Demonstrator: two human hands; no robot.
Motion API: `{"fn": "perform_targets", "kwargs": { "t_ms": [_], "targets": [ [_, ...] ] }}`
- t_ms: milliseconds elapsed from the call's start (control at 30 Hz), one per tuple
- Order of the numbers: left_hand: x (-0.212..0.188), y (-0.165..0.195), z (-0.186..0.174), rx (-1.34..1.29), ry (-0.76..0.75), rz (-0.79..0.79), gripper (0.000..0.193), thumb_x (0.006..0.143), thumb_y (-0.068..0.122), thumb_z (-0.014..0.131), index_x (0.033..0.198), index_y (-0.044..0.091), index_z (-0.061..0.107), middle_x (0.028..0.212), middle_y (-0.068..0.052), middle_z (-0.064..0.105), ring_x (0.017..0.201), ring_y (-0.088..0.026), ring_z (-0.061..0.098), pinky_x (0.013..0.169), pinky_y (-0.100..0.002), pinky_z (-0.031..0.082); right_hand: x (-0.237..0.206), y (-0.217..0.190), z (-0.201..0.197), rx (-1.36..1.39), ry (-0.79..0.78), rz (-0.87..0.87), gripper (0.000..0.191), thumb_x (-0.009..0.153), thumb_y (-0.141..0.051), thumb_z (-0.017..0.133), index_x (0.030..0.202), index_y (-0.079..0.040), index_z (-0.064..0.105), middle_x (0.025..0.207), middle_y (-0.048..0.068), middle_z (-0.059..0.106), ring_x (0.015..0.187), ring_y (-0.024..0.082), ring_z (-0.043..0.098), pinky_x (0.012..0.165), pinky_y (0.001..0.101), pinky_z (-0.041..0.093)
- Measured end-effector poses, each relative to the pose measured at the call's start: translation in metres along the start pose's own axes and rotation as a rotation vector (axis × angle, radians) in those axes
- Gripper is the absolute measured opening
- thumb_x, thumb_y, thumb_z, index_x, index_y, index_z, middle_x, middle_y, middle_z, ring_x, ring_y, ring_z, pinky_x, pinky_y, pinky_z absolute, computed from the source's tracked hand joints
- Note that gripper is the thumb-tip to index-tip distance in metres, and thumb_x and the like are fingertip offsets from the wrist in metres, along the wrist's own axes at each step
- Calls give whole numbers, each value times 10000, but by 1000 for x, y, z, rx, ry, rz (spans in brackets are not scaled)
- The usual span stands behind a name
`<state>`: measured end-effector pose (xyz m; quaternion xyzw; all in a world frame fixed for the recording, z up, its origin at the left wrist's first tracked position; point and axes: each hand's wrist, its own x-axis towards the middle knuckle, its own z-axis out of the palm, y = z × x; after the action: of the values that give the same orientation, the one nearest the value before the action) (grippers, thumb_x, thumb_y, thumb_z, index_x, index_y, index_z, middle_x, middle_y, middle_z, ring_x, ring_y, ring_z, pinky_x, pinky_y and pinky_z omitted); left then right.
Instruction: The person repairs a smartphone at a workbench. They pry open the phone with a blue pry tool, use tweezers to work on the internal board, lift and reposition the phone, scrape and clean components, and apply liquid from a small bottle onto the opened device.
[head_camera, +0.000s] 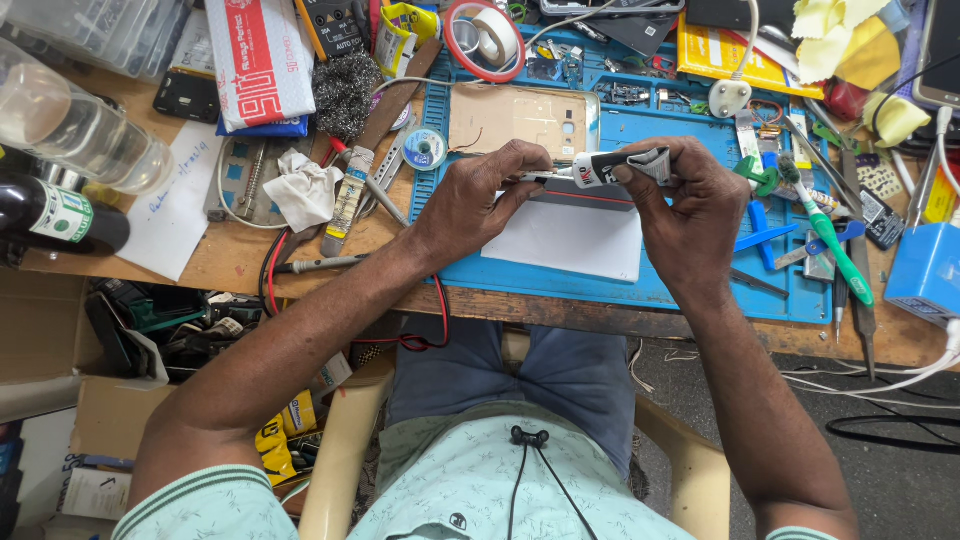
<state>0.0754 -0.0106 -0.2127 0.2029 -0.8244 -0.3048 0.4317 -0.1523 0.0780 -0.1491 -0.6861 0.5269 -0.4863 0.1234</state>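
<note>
Head view, looking down at my two hands over a blue work mat (700, 285) on a cluttered wooden counter (235, 260). My right hand (690, 215) is closed around the crumpled rear end of a small white glue tube (615, 168), held level with its nozzle pointing left. My left hand (480, 200) is pinched shut at the nozzle end of the tube, thumb and forefinger meeting on the narrow tip; whether a cap sits there I cannot tell. The tube hovers above a flat grey device (580, 192) lying on the mat, with a white sheet (570, 240) directly below it, partly hidden by both hands. Just behind the hands lies a tan phone frame (515, 120) with cut-outs. Left of the mat: a small solder spool (425, 148), a crumpled white tissue (300, 192), a wad of steel wool (345, 90), and a red-and-white box (258, 60). A ring of red-edged tape (483, 40) sits at the mat's top edge. Right of my right hand lie a green-handled brush (835, 250), blue plastic tools (765, 235) and a blue box (925, 270). A dark bottle (55, 215) and a clear bottle (75, 125) lie at the far left.
</note>
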Motion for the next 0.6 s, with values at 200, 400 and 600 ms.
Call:
{"fn": "perform_targets", "kwargs": {
  "t_ms": [200, 400, 600],
  "targets": [
    [1, 3, -1, -16, 8, 8, 295, 977, 26, 718, 1242, 83, 602, 1111, -45, 748, 991, -195, 779, 844, -311, 616, 1, -3, 0, -17, -1, 4, 116, 1045, -31, 803, 1125, -18, 720, 988, 32, 728, 857, 38, 641, 711, 218, 527],
    [2, 3, -2, -4, 12, 16, 301, 970, 25, 720, 1239, 86, 600, 1103, -41, 752, 996, -196, 779, 830, -306, 647, 2, -2, 0, -56, 7, 15, 120, 1040, -62, 825, 1111, -34, 732, 947, 9, 713, 781, 30, 560, 648, 217, 446],
    [2, 5, 0, -6, 16, 5, 301, 968, 23, 729, 1235, 86, 604, 1089, -47, 757, 1000, -196, 781, 808, -305, 664, 2, -2, -1, -107, 13, 13, 141, 1026, -80, 847, 1089, -37, 729, 904, 4, 709, 739, 39, 539, 626, 222, 425]
  ]
}}
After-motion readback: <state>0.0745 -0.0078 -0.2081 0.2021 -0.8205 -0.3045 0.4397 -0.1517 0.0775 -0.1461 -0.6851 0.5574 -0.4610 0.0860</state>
